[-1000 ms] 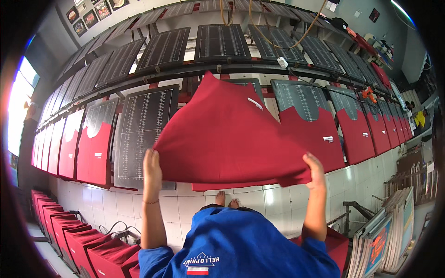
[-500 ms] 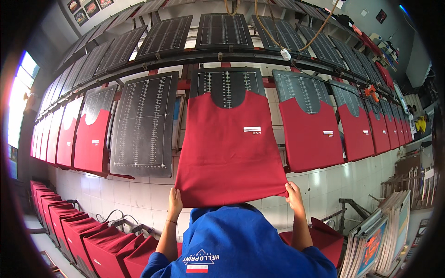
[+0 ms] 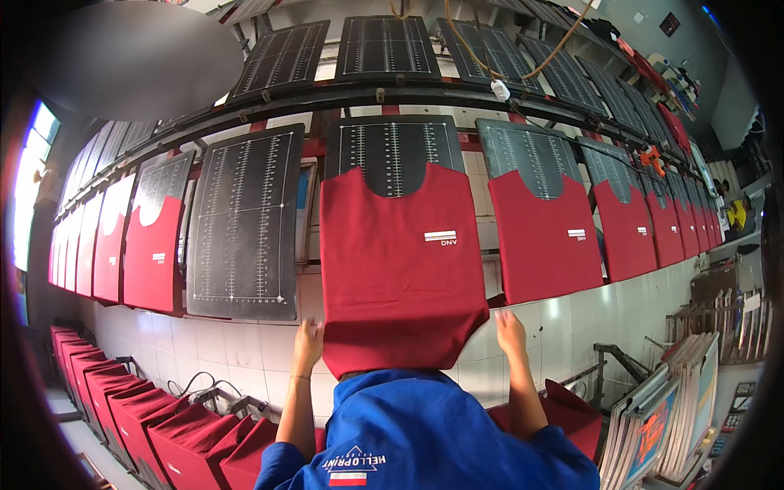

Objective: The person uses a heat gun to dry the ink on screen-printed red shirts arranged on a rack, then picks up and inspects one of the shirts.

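In front of me a red T-shirt (image 3: 400,261) lies over a black printing board (image 3: 396,135) marked with white scales. A small white print sits on its right half, and the board's top shows through the neck opening. Below a crosswise fold, the lower part of the shirt sags toward my body. My left hand (image 3: 308,345) is beside its lower left edge, fingers slightly apart and holding no cloth. At the lower right corner, my right hand (image 3: 510,333) is raised with its fingers loose, a small gap from the fabric.
A bare marked board (image 3: 241,220) stands to the left. More red shirts (image 3: 545,237) cover boards along the row at right. Behind runs a rail (image 3: 351,96) with further boards. Draped red shirts (image 3: 131,404) line the lower left; framed screens (image 3: 653,425) lean lower right. A cable hangs overhead.
Both hands have let go of the shirt's lower corners. The stretched hem has slackened and dropped, folding across the lower part. A grey blurred patch now covers the upper left.
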